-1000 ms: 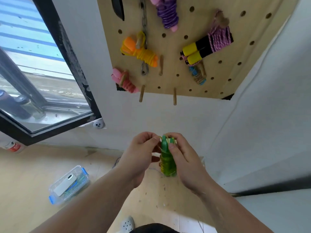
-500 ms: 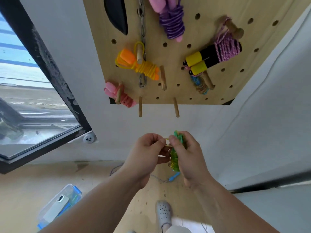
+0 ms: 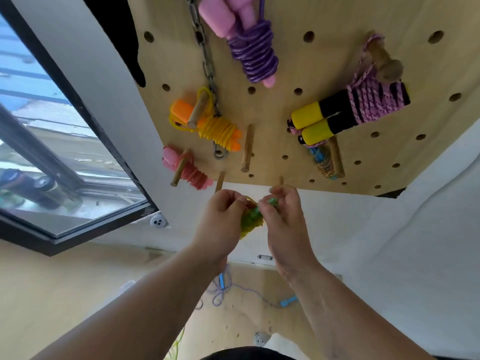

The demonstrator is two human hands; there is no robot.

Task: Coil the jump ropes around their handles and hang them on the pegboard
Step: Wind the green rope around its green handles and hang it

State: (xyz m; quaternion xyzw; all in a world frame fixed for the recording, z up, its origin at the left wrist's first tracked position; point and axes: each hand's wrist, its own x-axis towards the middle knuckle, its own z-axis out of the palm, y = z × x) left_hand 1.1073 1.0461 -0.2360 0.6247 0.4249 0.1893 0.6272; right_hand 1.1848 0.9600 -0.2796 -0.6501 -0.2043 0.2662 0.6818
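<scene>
A green jump rope, coiled round its green handles, is held between both hands just under the wooden pegboard. My left hand pinches the rope's yellow-green loop at the top. My right hand grips the handle tops. Two bare pegs stick out at the board's lower edge right above the hands; the right one is partly hidden by my fingers. Coiled ropes hang on the board: purple, orange-yellow, pink, black-and-yellow handled, and a small blue one.
A metal chain with a clip hangs down the board. Another bare peg sits mid-board. On the floor lies an uncoiled white-and-blue rope with blue handles. A black-framed window is at the left, white walls at the right.
Both hands have risen with the green rope from waist height to just under the board's lower pegs. The view has tilted upward and closer to the board.
</scene>
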